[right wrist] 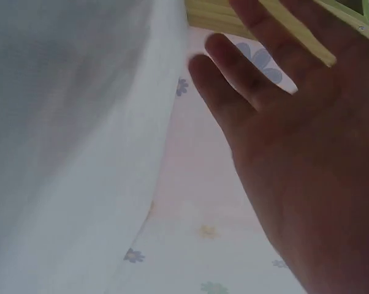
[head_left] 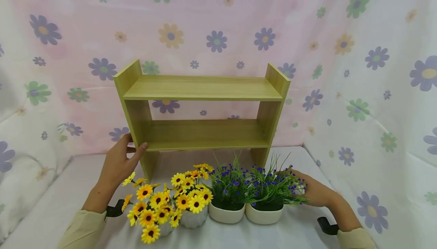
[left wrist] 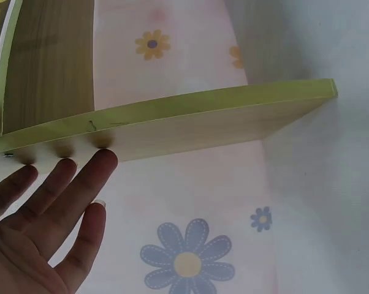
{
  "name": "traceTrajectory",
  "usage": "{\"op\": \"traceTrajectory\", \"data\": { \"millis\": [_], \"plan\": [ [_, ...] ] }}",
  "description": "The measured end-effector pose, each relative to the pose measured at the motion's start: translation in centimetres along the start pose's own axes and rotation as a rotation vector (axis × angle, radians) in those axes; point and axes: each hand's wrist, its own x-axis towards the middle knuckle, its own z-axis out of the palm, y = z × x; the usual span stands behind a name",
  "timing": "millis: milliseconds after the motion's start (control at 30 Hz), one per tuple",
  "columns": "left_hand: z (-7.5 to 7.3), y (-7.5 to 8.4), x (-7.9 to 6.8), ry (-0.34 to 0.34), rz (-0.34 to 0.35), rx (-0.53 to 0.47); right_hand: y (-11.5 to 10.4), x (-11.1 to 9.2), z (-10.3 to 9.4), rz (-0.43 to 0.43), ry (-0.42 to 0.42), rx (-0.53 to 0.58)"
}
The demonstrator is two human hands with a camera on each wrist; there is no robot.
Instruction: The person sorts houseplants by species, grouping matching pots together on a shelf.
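Observation:
A two-tier wooden shelf (head_left: 205, 133) stands upright on the white-covered table. My left hand (head_left: 117, 165) grips its left side panel low down, thumb over the front edge. In the left wrist view, the fingertips (left wrist: 102, 139) press the panel's outer face. My right hand (head_left: 314, 190) is at the right of a potted purple-flowered plant (head_left: 269, 184), its fingers partly hidden by the leaves. Its fingers (right wrist: 221, 92) look extended and spread in the right wrist view, holding nothing visible. A second purple-flowered plant (head_left: 228, 184) stands alongside.
Two pots of yellow artificial daisies, one at the front left (head_left: 150, 207) and another (head_left: 191, 192) beside it, stand before the shelf. Flower-printed cloth (head_left: 211, 13) hangs behind and on both sides. White cloth (head_left: 300, 234) covers the table.

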Motion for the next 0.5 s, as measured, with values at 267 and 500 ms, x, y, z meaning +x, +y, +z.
{"op": "traceTrajectory", "data": {
  "millis": [267,500],
  "plan": [
    [0.0,-0.1,-0.1,-0.007,0.000,-0.026,-0.8,-0.5,1.2,-0.028,-0.163,0.011],
    [0.0,0.0,-0.2,0.006,0.007,-0.032,-1.1,0.2,2.7,-0.127,-0.197,0.112]
  ]
}}
